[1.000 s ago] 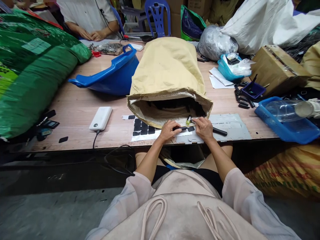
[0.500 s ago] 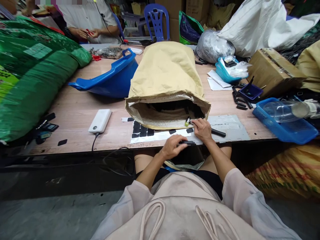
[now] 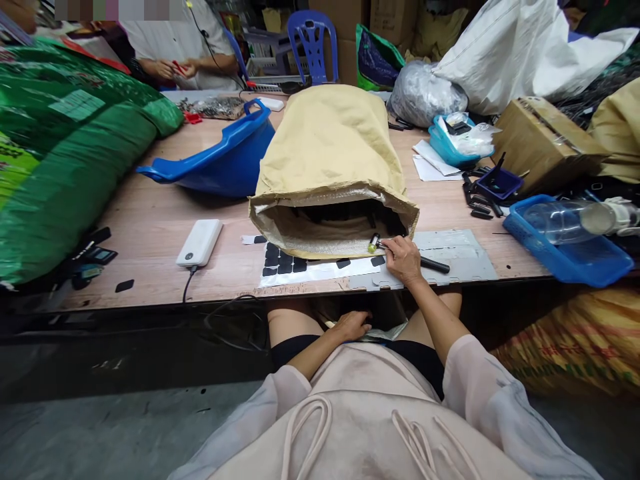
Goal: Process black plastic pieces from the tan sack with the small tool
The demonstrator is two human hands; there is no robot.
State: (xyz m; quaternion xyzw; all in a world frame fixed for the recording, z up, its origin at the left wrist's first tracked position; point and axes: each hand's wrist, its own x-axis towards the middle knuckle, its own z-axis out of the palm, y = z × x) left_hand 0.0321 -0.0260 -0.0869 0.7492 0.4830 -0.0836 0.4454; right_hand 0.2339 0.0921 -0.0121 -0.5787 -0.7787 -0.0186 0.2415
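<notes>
My right hand [image 3: 403,259] is closed around a small hammer [image 3: 434,265] at the table's front edge. The hammer's metal head has a yellow-green tip [image 3: 372,247], and its black handle sticks out to the right. Just behind it lies a large tan paper sack [image 3: 333,143], its mouth open toward me and dark contents inside. Below the table edge, my left hand [image 3: 353,325] is over my lap at an open bag [image 3: 393,332]. Its fingertips blend into the dark there, so what they touch is hidden.
Under the sack's mouth lie a white sheet with black stickers [image 3: 285,259] and a grey plate [image 3: 463,250]. A white power bank [image 3: 199,243] and blue basin [image 3: 225,160] are left; a blue tray [image 3: 575,247] is right. Across the table, a person [image 3: 175,47] holds something red.
My left hand has dropped from the table edge to my lap, and the black piece it held is out of sight. My right hand and the hammer stay nearly still.
</notes>
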